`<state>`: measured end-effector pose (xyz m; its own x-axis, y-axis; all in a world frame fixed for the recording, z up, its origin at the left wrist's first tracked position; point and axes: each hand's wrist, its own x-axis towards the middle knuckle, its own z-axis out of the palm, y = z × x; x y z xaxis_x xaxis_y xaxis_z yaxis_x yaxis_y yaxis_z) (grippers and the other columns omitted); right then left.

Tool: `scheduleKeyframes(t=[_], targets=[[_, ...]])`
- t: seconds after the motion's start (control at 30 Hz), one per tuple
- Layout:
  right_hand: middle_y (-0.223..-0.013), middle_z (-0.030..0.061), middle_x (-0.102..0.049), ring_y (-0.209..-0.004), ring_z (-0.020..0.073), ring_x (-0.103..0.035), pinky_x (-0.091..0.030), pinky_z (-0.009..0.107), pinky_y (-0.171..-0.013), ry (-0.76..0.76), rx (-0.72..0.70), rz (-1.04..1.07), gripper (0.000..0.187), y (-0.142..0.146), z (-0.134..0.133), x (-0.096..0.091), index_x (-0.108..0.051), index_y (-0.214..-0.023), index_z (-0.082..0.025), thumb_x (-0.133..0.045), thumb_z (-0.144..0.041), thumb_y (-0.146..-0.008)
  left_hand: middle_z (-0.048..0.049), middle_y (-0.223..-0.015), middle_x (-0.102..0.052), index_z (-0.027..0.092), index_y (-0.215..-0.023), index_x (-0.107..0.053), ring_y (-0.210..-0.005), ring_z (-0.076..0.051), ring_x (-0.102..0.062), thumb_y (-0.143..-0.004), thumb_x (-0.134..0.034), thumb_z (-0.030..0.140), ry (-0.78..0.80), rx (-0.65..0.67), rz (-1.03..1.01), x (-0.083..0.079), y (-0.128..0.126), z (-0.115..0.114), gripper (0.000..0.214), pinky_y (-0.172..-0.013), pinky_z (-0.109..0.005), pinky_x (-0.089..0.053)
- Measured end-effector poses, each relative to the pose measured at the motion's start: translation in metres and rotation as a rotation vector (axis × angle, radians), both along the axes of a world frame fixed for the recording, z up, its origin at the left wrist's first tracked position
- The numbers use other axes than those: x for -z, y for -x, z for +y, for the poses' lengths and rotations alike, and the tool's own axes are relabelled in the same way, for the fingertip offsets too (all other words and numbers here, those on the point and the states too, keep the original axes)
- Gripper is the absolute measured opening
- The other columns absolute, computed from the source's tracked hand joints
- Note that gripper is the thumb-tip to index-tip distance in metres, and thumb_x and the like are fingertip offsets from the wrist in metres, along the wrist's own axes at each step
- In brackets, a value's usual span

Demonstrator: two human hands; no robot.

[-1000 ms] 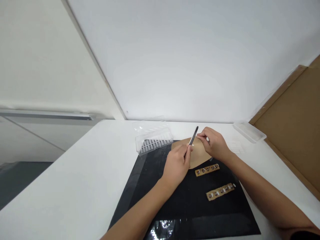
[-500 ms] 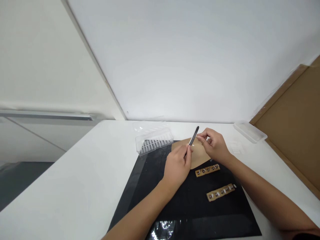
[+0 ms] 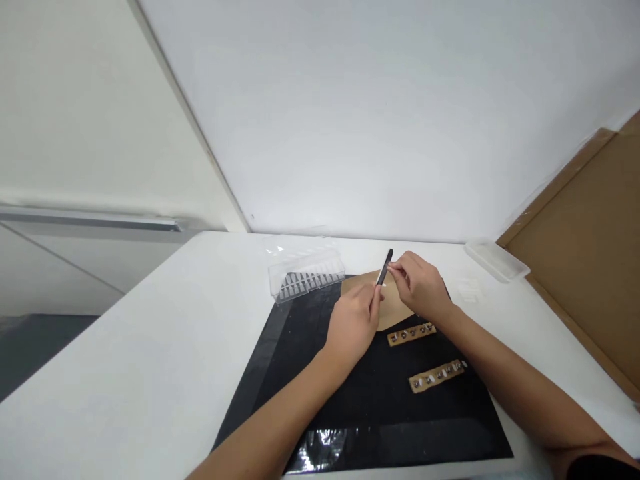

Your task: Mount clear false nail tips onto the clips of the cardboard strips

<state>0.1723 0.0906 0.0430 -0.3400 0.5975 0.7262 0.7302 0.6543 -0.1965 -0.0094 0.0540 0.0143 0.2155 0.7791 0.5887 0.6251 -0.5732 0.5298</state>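
My left hand (image 3: 354,312) is closed around the lower end of a slim black nail file (image 3: 385,268), which points up and away. Close by on its right, my right hand (image 3: 419,281) pinches thumb and forefinger together at the file's edge. A small pale piece that looks like a false nail is mostly hidden in that pinch. Beneath both hands lies a sheet of brown paper (image 3: 393,315). Nearer to me are two tan strips, an upper strip (image 3: 412,334) and a lower strip (image 3: 437,377), bearing round metal studs and small white ovals.
A clear compartment box (image 3: 306,275) with rows of pale nail tips overlaps the far left corner of the black mat (image 3: 370,413). At the back right, a translucent tray (image 3: 497,261) sits beside a cardboard panel (image 3: 585,253). A wall borders the white table.
My right hand has moved in against the file, and the pale piece at its fingertips is now less visible. The whole view has shifted slightly.
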Motion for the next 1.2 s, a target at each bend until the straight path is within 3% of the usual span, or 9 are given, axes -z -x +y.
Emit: scheduleKeyframes(t=[0.23, 0.5, 0.77, 0.97, 1.2], targets=[[-0.088, 0.0055, -0.066, -0.079, 0.0200, -0.061, -0.043, 0.032, -0.066, 0.056, 0.013, -0.029, 0.020, -0.005, 0.002, 0.005, -0.053, -0.091, -0.023, -0.048, -0.026, -0.109, -0.0052, -0.082, -0.076, 0.018, -0.086, -0.070, -0.073, -0.020, -0.071, -0.108, -0.048, 0.025, 0.025, 0.003, 0.008, 0.000, 0.000, 0.001, 0.033, -0.070, -0.031, -0.051], [-0.085, 0.0058, -0.065, -0.075, 0.0188, -0.057, -0.031, 0.033, -0.061, -0.020, 0.167, -0.217, 0.023, -0.003, -0.003, 0.009, -0.055, -0.090, -0.022, -0.046, -0.027, -0.110, -0.0050, -0.079, -0.076, 0.018, -0.083, -0.071, -0.070, -0.020, -0.071, -0.107, -0.049, 0.024, 0.036, 0.000, -0.002, 0.003, 0.000, 0.002, 0.033, -0.069, -0.031, -0.051], [-0.081, 0.0045, -0.065, -0.069, 0.0175, -0.053, -0.031, 0.032, -0.059, 0.007, 0.077, -0.301, 0.023, -0.004, -0.008, 0.009, -0.055, -0.087, -0.021, -0.047, -0.025, -0.108, -0.0041, -0.077, -0.075, 0.018, -0.080, -0.069, -0.069, -0.019, -0.070, -0.107, -0.049, 0.022, 0.061, 0.005, 0.000, 0.006, -0.002, 0.002, 0.034, -0.068, -0.031, -0.049], [-0.082, 0.0058, -0.064, -0.071, 0.0185, -0.054, -0.032, 0.033, -0.061, -0.023, 0.128, -0.185, 0.024, -0.003, -0.001, 0.004, -0.054, -0.086, -0.022, -0.045, -0.024, -0.109, -0.0043, -0.080, -0.076, 0.019, -0.084, -0.070, -0.073, -0.020, -0.071, -0.109, -0.048, 0.025, 0.066, -0.005, -0.019, 0.000, -0.002, -0.002, 0.034, -0.071, -0.031, -0.050], [-0.084, 0.0048, -0.065, -0.073, 0.0187, -0.056, -0.035, 0.032, -0.064, 0.099, -0.056, -0.260, 0.023, -0.010, -0.005, 0.005, -0.054, -0.088, -0.022, -0.045, -0.026, -0.108, -0.0037, -0.075, -0.074, 0.019, -0.078, -0.068, -0.067, -0.019, -0.069, -0.108, -0.047, 0.024, 0.057, 0.009, 0.007, 0.000, -0.002, -0.004, 0.037, -0.065, -0.031, -0.048]])
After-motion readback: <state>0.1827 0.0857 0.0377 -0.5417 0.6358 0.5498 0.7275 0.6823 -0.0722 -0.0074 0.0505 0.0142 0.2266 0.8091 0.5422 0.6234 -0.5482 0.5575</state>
